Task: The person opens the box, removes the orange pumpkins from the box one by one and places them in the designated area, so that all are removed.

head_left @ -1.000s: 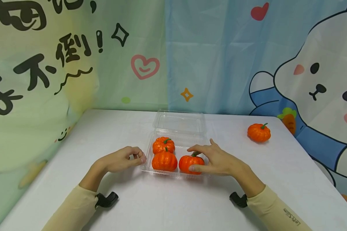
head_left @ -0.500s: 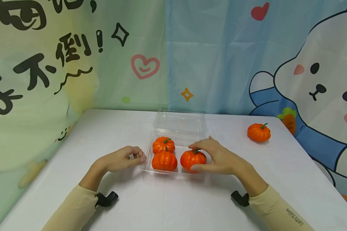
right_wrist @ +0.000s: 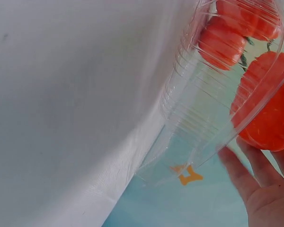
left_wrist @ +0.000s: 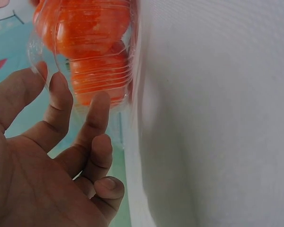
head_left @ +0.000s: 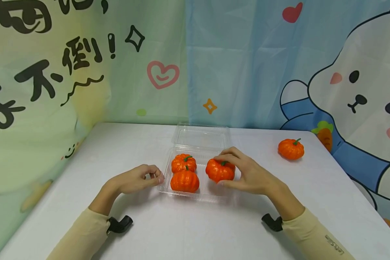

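A clear plastic clamshell box (head_left: pixel 211 198) lies with its lid folded back. Along its left side, one behind the other, sit two small orange toy pumpkins, the front pumpkin (head_left: pixel 184 181) and the rear pumpkin (head_left: pixel 181 163). My left hand (head_left: pixel 136 178) pinches the box's left rim between thumb and forefinger (left_wrist: pixel 60 94), its other fingers loosely bent. Over the right half of the box, my right hand (head_left: pixel 247 173) holds a third pumpkin (head_left: pixel 218 171) with thumb in front and fingers behind. Through the box wall, the right wrist view shows this held pumpkin (right_wrist: pixel 267 106) raised above the box floor.
Another orange pumpkin (head_left: pixel 290 149) stands on the white table (head_left: pixel 182 231) at the back right. The open lid (head_left: pixel 202 137) lies towards the table's back edge, before a printed curtain (head_left: pixel 240 72). Each wrist carries a black camera mount (head_left: pixel 120 224).
My right hand has lifted the third pumpkin from the box's front right and carried it backwards and slightly right. The left hand has stayed at the left rim.
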{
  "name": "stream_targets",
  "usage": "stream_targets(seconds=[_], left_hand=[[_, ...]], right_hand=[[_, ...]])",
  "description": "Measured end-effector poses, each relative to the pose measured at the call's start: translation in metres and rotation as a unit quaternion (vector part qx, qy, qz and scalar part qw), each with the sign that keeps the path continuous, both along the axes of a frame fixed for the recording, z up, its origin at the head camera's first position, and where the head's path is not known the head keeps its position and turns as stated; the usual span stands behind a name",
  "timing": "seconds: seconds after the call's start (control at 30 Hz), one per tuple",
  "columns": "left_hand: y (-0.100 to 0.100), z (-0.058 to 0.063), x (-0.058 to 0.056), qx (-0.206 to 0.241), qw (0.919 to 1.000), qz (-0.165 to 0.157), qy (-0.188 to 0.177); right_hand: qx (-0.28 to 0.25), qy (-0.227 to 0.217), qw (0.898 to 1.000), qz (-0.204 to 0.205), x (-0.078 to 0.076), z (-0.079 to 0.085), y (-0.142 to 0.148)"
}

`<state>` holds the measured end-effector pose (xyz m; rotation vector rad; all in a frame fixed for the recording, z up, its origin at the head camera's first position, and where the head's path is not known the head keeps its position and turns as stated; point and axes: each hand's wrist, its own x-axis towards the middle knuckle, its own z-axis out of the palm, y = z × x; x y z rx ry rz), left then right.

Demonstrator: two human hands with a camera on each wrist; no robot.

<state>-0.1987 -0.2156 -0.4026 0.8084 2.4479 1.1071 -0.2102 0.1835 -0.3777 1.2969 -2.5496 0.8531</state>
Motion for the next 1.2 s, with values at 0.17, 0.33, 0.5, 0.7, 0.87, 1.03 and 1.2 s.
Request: stream_targets(seconds=[0.17,0.33,0.5,0.7,0.87,1.03,1.2], left_hand=[[0.000,-0.001,0.000,0.001,1.0000,0.001,0.000],[0.000,-0.001,0.000,0.002,1.0000,0.002,-0.001],[0.000,-0.001,0.000,0.002,1.0000,0.002,-0.001],[0.000,-0.001,-0.001,-0.002,1.0000,0.002,0.001],[0.001,-0.001,-0.001,-0.004,1.0000,0.002,0.003],[0.000,-0.001,0.000,-0.005,1.0000,0.003,0.004],[0.000,-0.001,0.000,-0.003,1.0000,0.002,0.003]], right_hand=[[-0.009,0.000,1.000,0.001,-0.001,0.000,0.002],[-0.022,0.000,1.000,0.008,-0.002,-0.001,0.005],[-0.026,0.014,1.000,0.008,-0.003,0.000,0.009],[-0.027,0.030,0.999,0.005,-0.005,0.001,0.013],[-0.025,0.035,0.999,-0.006,-0.004,0.003,0.019],[-0.016,0.047,0.999,-0.017,-0.004,0.007,0.025],[-0.004,0.073,0.997,-0.032,-0.006,0.011,0.032]])
